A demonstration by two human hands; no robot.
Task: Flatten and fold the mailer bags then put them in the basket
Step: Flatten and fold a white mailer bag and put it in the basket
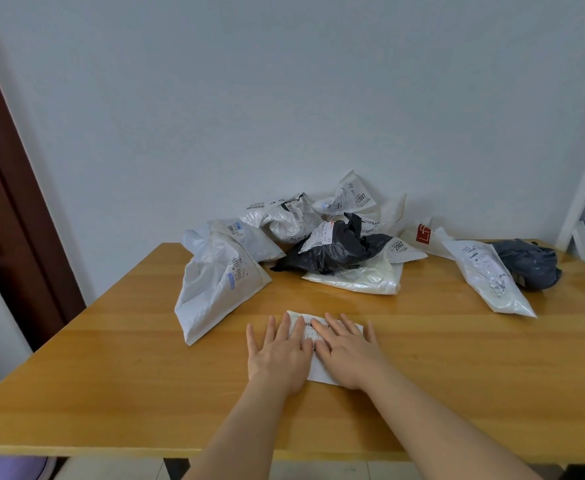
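"2007" label (361, 199); "2002" label (399, 245)

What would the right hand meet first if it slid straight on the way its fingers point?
Probably the black mailer bag in the pile; the right hand angles up-left over the folded bag, bare table between. Depth uncertain.

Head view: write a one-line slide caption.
Both hands press a folded white mailer bag flat on the wooden table, crumpled bags piled behind.

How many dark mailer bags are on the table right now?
2: a black bag in the middle of the pile by the wall, and a dark grey bag at the far right. The pile may hide others.
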